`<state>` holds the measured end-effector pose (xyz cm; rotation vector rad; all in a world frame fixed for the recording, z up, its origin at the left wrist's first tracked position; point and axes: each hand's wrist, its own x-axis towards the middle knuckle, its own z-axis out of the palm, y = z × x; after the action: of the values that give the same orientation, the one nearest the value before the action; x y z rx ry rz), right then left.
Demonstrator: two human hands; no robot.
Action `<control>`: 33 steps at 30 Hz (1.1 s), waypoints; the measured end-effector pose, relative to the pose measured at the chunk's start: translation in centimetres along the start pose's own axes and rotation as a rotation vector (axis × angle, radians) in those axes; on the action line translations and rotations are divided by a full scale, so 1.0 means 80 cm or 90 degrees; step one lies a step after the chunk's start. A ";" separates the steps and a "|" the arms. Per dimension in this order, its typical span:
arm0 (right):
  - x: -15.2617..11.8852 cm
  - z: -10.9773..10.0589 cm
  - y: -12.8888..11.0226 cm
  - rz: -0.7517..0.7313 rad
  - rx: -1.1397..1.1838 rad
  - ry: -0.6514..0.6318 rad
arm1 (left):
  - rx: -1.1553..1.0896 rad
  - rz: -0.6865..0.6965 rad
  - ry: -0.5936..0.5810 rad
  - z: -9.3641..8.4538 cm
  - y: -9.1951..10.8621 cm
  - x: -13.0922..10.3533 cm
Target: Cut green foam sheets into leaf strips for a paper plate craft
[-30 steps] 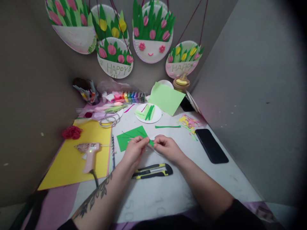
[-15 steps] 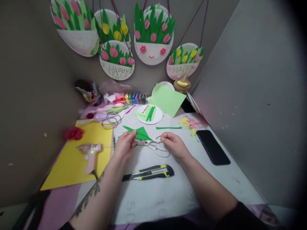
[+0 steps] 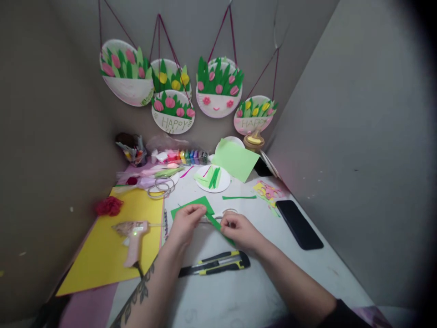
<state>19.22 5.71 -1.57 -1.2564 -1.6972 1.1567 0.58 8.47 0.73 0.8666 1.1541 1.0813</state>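
Observation:
A narrow green paper strip [image 3: 214, 222] slants down to the right between my hands. My left hand [image 3: 187, 223] pinches its upper end between thumb and fingertips. The curled fingers of my right hand [image 3: 241, 230] close on the strip lower down, and its end hangs past them. Behind my left hand lies a larger piece of green paper [image 3: 198, 203] on the table. Scissors [image 3: 230, 211] with pale handles lie under and between the hands, mostly hidden. A black and yellow utility knife [image 3: 218, 263] rests nearer to me, below both hands.
A pink glue gun [image 3: 136, 241] sits on yellow sheets [image 3: 99, 246] at the left. A paper plate [image 3: 223, 186] holds green strips, with light green paper [image 3: 235, 159] behind. A black phone [image 3: 299, 224] lies right. Decorated plates [image 3: 218, 105] hang on the wall.
The view has tilted up. The green strip has swung from pointing left to slanting down right. My right hand has moved from the scissors' handle onto the strip.

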 end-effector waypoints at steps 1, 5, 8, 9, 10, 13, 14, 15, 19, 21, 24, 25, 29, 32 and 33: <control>0.002 -0.003 0.002 0.027 0.013 -0.004 | -0.036 -0.002 0.025 -0.008 0.003 0.004; 0.042 -0.020 0.016 0.195 0.127 0.102 | -0.174 0.017 0.113 -0.033 0.011 0.019; 0.098 -0.038 0.022 0.304 0.133 0.164 | -0.208 0.006 0.131 -0.040 0.008 0.026; 0.118 -0.043 0.023 0.322 0.124 0.169 | -0.210 -0.005 0.133 -0.040 0.005 0.027; 0.137 -0.047 0.023 0.341 0.114 0.169 | -0.208 -0.013 0.135 -0.041 0.003 0.029; 0.183 -0.049 0.020 0.390 0.078 0.161 | -0.197 -0.021 0.151 -0.043 -0.003 0.033; 0.195 -0.047 0.018 0.400 0.064 0.157 | -0.193 -0.019 0.157 -0.045 -0.004 0.034; 0.204 -0.045 0.016 0.404 0.049 0.154 | -0.188 -0.016 0.162 -0.046 -0.005 0.035; 0.218 -0.041 0.009 0.368 -0.018 0.152 | -0.155 -0.009 0.169 -0.054 -0.004 0.037; 0.213 -0.045 0.007 0.333 -0.059 0.157 | -0.121 0.001 0.168 -0.058 -0.001 0.037; 0.188 -0.054 0.004 0.271 -0.130 0.154 | -0.027 0.024 0.164 -0.065 0.005 0.033; 0.173 -0.054 0.003 0.249 -0.150 0.143 | 0.026 0.038 0.159 -0.067 0.007 0.031; 0.093 -0.037 -0.002 0.140 -0.211 0.018 | 0.394 0.121 0.102 -0.079 0.010 0.030; 0.038 -0.014 -0.004 -0.053 -0.400 -0.140 | 0.743 0.128 0.072 -0.086 0.001 0.034; 0.027 -0.007 -0.004 -0.079 -0.452 -0.163 | 0.792 0.118 0.063 -0.088 -0.003 0.036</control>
<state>19.09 7.86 -0.98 -1.4127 -2.4705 0.6670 -6.10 11.13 -1.77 1.9020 1.8688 0.4409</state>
